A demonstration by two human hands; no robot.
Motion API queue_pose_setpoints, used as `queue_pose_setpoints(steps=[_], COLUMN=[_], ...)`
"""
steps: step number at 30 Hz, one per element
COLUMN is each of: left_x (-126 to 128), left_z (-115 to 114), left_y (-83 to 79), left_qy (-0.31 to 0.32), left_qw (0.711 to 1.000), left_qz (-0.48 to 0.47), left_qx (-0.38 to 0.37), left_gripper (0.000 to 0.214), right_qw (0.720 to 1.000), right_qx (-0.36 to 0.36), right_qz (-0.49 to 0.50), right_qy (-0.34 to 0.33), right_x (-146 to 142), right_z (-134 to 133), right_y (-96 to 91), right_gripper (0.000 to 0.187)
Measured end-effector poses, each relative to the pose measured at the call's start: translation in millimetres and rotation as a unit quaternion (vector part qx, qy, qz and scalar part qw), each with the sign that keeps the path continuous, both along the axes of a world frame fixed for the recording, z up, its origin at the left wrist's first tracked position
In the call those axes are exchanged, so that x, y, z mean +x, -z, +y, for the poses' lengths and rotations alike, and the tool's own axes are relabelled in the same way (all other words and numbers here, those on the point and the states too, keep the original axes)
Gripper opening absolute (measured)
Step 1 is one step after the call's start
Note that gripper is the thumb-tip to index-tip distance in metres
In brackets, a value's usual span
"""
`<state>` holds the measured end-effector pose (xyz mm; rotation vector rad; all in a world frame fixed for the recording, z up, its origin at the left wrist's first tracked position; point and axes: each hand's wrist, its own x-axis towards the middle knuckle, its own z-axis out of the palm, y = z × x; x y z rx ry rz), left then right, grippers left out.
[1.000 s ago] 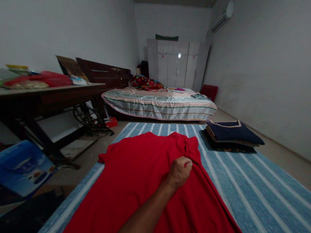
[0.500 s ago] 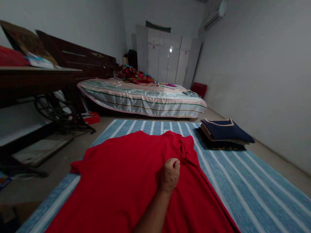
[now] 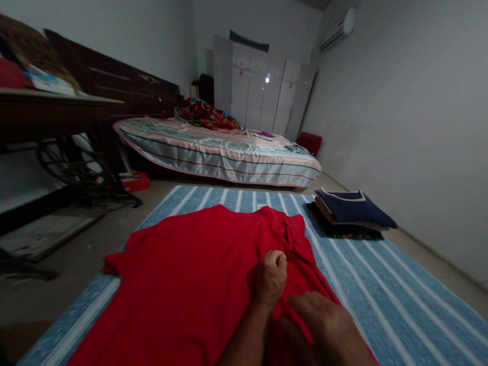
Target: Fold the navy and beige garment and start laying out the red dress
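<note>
A red shirt [image 3: 183,274] lies spread out on a blue and white striped sheet [image 3: 381,284]. Its left sleeve sticks out flat, while the cloth near the right shoulder is bunched. My left hand [image 3: 271,277] is closed on the shirt's right-hand part, thumb side up; the cloth at its fingertips is mostly hidden beneath it. Lower right, my right hand [image 3: 324,320] hovers over the shirt's right side, blurred by motion. Its thumb and fingers look apart, with nothing visible between them.
A stack of folded clothes [image 3: 351,213], navy on top, sits on the sheet at right. Beyond the sheet's far edge stands a bed [image 3: 229,162]. A treadle sewing table [image 3: 57,117] is at left, near a red box [image 3: 135,181] on the floor.
My right hand has come into view from the bottom right. My left hand remains closed on the shirt, with little movement. The view has shifted slightly.
</note>
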<state>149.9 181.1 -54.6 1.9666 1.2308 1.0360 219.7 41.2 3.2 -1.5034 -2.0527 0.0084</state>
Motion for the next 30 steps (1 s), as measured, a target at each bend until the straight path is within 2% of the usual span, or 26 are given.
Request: queue_pose_setpoints(steps=[1, 2, 4, 7, 9, 12, 15, 17, 20, 23, 26, 30], left_x=[0.3, 0.6, 1.0, 1.3, 1.5, 1.4, 1.0, 0.4, -0.4, -0.8, -0.8, -0.6], left_z=[0.3, 0.5, 0.8, 1.2, 1.4, 1.4, 0.9, 0.5, -0.2, -0.7, -0.9, -0.6], left_y=[-0.2, -0.5, -1.0, -0.5, 1.0, 3.6, 4.4, 3.8, 1.6, -1.1, -3.5, -6.4], left_qy=[0.0, 0.001, 0.001, 0.006, 0.008, 0.003, 0.001, 0.001, -0.001, 0.002, 0.004, 0.014], left_qw=[1.0, 1.0, 1.0, 1.0, 1.0, 1.0, 1.0, 1.0, 1.0, 1.0, 1.0, 0.998], left_qz=[0.002, 0.003, -0.001, -0.008, -0.011, -0.002, 0.0, -0.003, -0.006, -0.008, 0.003, 0.007], left_qx=[-0.001, -0.001, 0.0, -0.001, -0.001, -0.003, -0.005, -0.002, 0.0, -0.001, 0.007, 0.06], left_gripper=[0.022, 0.022, 0.022, 0.022, 0.022, 0.022, 0.022, 0.022, 0.021, 0.021, 0.021, 0.024], right_qw=[0.999, 0.99, 0.962, 0.934, 0.926, 0.919, 0.917, 0.905, 0.881, 0.863, 0.859, 0.848], right_qx=[0.001, -0.025, -0.067, -0.123, -0.157, -0.175, -0.133, -0.109, -0.105, -0.111, -0.109, -0.11], right_qz=[-0.016, -0.073, -0.147, -0.18, -0.164, -0.113, 0.008, 0.085, 0.132, 0.181, 0.215, 0.261], right_qy=[0.044, 0.119, 0.22, 0.282, 0.302, 0.334, 0.375, 0.403, 0.441, 0.459, 0.452, 0.448], right_x=[11.0, 20.7, 36.0, 50.4, 59.0, 79.2, 110.3, 132.7, 158.6, 169.8, 171.0, 171.3], right_z=[16.0, 31.7, 59.7, 87.6, 97.0, 101.6, 99.1, 95.3, 88.8, 84.3, 81.9, 79.0], right_y=[1.2, 2.5, 4.7, 9.4, 14.6, 25.4, 36.4, 42.3, 48.4, 51.8, 53.2, 54.2], right_gripper=[0.01, 0.011, 0.02, 0.03, 0.025, 0.028, 0.033, 0.033, 0.037, 0.037, 0.034, 0.033])
